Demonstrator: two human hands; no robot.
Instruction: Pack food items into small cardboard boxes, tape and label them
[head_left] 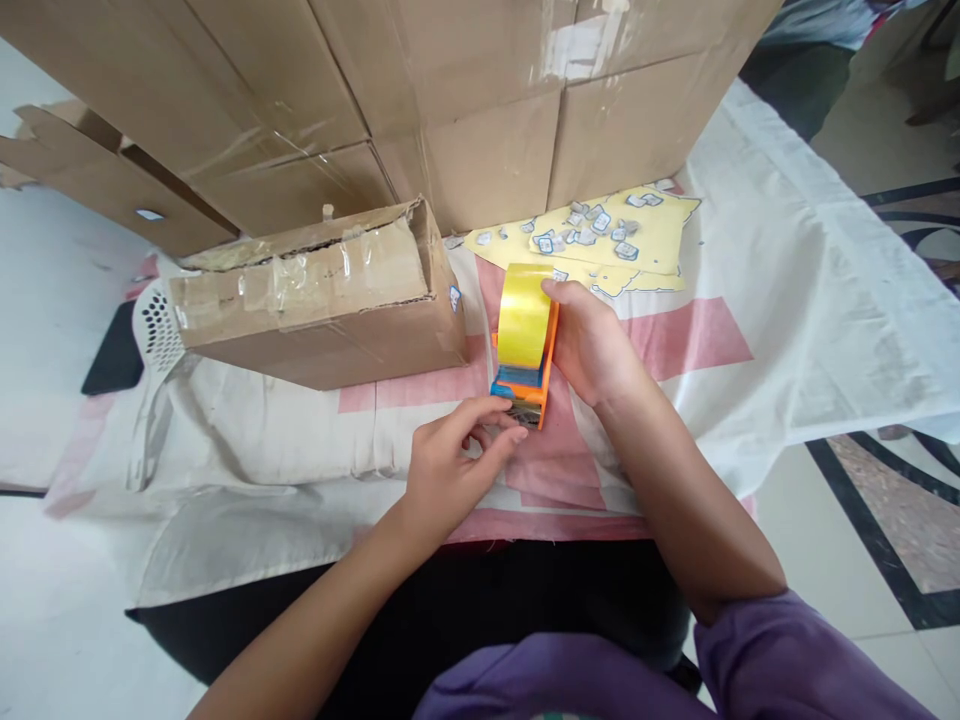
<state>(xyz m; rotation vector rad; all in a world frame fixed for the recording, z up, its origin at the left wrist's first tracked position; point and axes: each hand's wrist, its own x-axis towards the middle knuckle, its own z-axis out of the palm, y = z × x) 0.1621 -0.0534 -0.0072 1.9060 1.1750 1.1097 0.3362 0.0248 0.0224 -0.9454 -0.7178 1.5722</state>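
A tape dispenser with an orange and blue frame carries a wide yellow tape roll. My right hand grips it from the right side, thumb on the roll's upper edge. At its lower end, my left hand has thumb and fingertips at the cutter, bent around the loose tape end. Whether the fingertips pinch the tape film is hard to make out. To the left lies a closed cardboard box, its seam covered with clear tape.
Behind stands a wall of large taped cardboard. Yellow paper with several small cut-out pieces lies at the back right. A white slotted skimmer and a dark flat object lie at the left. A cloth covers the table.
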